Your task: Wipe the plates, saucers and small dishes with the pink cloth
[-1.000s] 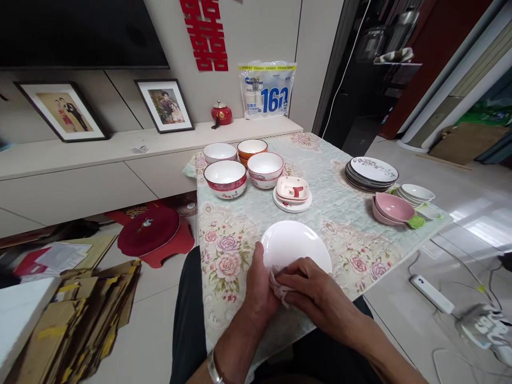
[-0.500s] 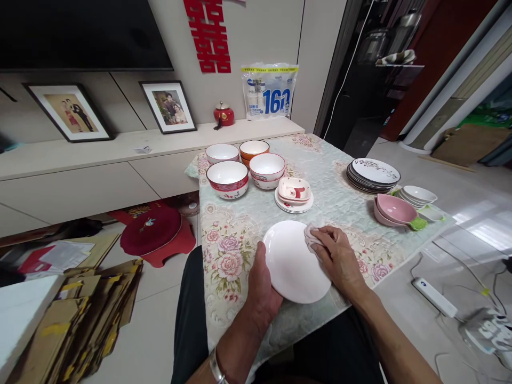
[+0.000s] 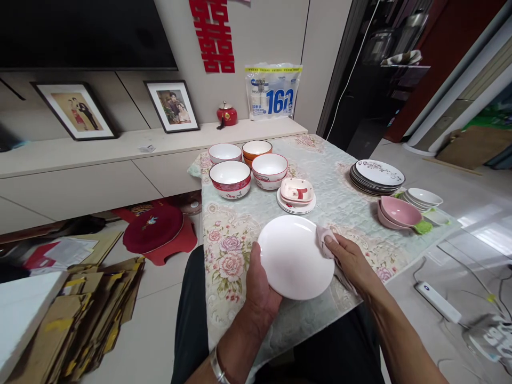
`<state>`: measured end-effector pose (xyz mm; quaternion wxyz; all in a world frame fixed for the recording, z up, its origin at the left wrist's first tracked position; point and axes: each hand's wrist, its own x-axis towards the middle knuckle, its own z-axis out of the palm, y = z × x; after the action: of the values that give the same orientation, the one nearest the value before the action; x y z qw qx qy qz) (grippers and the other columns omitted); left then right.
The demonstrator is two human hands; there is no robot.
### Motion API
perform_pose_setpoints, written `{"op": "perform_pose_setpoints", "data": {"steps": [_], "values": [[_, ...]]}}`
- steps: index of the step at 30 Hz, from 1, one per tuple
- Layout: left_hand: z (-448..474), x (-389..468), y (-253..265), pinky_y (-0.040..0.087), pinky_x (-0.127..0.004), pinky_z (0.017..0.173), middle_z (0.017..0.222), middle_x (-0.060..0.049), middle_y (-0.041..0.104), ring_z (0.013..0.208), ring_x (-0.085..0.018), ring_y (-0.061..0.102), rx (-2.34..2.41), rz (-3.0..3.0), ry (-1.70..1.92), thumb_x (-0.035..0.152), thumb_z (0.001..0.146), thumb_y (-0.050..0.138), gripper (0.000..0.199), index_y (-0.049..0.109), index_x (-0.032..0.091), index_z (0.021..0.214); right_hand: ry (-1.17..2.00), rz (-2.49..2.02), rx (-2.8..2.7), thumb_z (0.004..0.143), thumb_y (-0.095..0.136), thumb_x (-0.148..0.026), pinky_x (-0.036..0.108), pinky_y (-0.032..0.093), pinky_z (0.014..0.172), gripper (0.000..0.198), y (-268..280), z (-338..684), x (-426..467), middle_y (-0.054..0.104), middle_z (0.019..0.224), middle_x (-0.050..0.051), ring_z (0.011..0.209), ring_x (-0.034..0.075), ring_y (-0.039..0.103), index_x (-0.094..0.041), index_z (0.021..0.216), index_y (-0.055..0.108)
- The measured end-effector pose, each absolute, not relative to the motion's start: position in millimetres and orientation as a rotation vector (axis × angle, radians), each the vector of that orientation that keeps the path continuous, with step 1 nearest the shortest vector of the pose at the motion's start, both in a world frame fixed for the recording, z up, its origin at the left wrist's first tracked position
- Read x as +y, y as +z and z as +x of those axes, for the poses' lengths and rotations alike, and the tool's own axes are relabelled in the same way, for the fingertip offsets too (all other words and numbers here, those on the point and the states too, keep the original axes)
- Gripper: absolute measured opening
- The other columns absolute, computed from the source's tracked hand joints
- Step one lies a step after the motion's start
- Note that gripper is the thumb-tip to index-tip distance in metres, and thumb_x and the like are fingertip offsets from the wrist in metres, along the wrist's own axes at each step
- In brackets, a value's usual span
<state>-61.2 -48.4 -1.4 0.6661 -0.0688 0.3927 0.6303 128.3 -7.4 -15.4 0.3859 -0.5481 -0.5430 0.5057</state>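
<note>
A plain white plate (image 3: 296, 258) is held over the near part of the table, tilted a little towards me. My left hand (image 3: 260, 280) grips its left edge, thumb on the rim and fingers hidden underneath. A pale pinkish cloth (image 3: 326, 242) is pinched in my right hand (image 3: 349, 258), folded over the plate's right rim. Part of the cloth hangs below that hand. Just beyond the plate, a small square dish with a red print (image 3: 296, 190) sits on a few small white plates (image 3: 296, 208).
Stacked bowls (image 3: 230, 178) stand at the table's far left. To the right are a pile of patterned plates (image 3: 380, 173), pink leaf-shaped bowls (image 3: 400, 212) and small white bowls (image 3: 424, 197). A floral cloth (image 3: 230, 256) covers the table. Left on the floor are a red stool (image 3: 154, 232) and flattened cardboard (image 3: 80, 314).
My right hand has slid right and slightly down with the cloth, from the plate's upper right face to its right rim. The plate has shifted slightly left and up.
</note>
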Motion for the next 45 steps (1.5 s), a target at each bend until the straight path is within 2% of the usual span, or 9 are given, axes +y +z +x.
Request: {"op": "perform_pose_setpoints", "data": {"steps": [3,7,11,19,23,28,31,40,45], "values": [[-60,-48,0,0.053,-0.041,0.093,0.103,-0.011,0.077,0.103,-0.03,0.07,0.871,-0.152,1.431,0.05,0.09,0.053,0.048,0.067,0.015,0.119,1.403,-1.36,-1.289,0.085,0.062,-0.059,0.031,0.051,0.067,0.043,-13,126,-13,0.071,0.08,0.004,0.073,0.02,0.064,-0.017,0.086,0.068],[-59,-47,-2,0.053,-0.041,0.093,0.105,-0.013,0.076,0.104,-0.03,0.069,0.843,-0.119,1.425,0.052,0.09,0.052,0.05,0.067,0.014,0.119,1.307,-1.365,-1.289,0.086,0.061,-0.056,0.035,0.052,0.08,0.043,-16,127,-13,0.073,0.097,0.006,0.088,0.024,0.066,-0.019,0.105,0.07],[-59,-46,-4,0.054,-0.04,0.092,0.103,-0.011,0.077,0.1,-0.028,0.071,0.905,-0.137,1.446,0.05,0.091,0.053,0.047,0.066,0.016,0.12,0.819,-1.553,-1.373,0.088,0.056,-0.052,0.046,0.044,0.101,0.051,-23,141,2,0.069,0.121,0.01,0.113,0.03,0.06,-0.02,0.127,0.064],[-62,-45,-4,0.053,-0.04,0.093,0.107,-0.01,0.076,0.103,-0.028,0.069,0.909,-0.156,1.458,0.048,0.091,0.053,0.046,0.066,0.016,0.121,-0.064,-1.558,-1.672,0.092,0.048,-0.05,0.057,0.037,0.108,0.058,-4,146,-2,0.051,0.141,0.022,0.133,0.036,0.044,-0.012,0.136,0.054],[-63,-44,-6,0.052,-0.04,0.095,0.109,-0.011,0.075,0.104,-0.029,0.068,0.854,-0.165,1.457,0.05,0.09,0.052,0.049,0.066,0.015,0.121,0.283,-1.536,-1.575,0.091,0.055,-0.051,0.046,0.052,0.091,0.053,1,131,-30,0.065,0.123,0.014,0.101,0.028,0.065,-0.019,0.134,0.058],[-62,-45,-2,0.051,-0.042,0.097,0.105,-0.013,0.076,0.108,-0.032,0.067,0.806,-0.161,1.433,0.055,0.088,0.054,0.053,0.068,0.013,0.117,1.24,-1.358,-1.192,0.077,0.073,-0.054,0.042,0.056,0.085,0.061,-5,108,-45,0.071,0.12,0.014,0.107,0.033,0.066,-0.018,0.126,0.065],[-61,-46,0,0.05,-0.043,0.099,0.105,-0.014,0.076,0.112,-0.033,0.066,0.753,-0.135,1.421,0.056,0.088,0.054,0.054,0.069,0.013,0.117,1.581,-1.18,-0.82,0.073,0.079,-0.046,0.044,0.058,0.082,0.065,-4,92,-48,0.073,0.115,0.017,0.099,0.034,0.07,-0.013,0.127,0.064],[-56,-41,-3,0.042,-0.041,0.109,0.12,-0.012,0.072,0.124,-0.029,0.059,0.72,-0.031,1.4,0.046,0.093,0.051,0.045,0.067,0.013,0.119,1.416,-1.241,-0.559,0.068,0.083,-0.036,0.039,0.06,0.071,0.065,1,94,-39,0.077,0.097,0.011,0.077,0.026,0.073,-0.013,0.126,0.063],[-61,-41,-5,0.038,-0.039,0.114,0.133,-0.015,0.064,0.13,-0.026,0.054,0.688,0.001,1.378,0.039,0.097,0.046,0.042,0.063,0.01,0.122,0.966,-1.358,-0.932,0.077,0.074,-0.045,0.037,0.058,0.071,0.055,12,117,-36,0.076,0.099,0.007,0.082,0.026,0.072,-0.018,0.123,0.065]]}}
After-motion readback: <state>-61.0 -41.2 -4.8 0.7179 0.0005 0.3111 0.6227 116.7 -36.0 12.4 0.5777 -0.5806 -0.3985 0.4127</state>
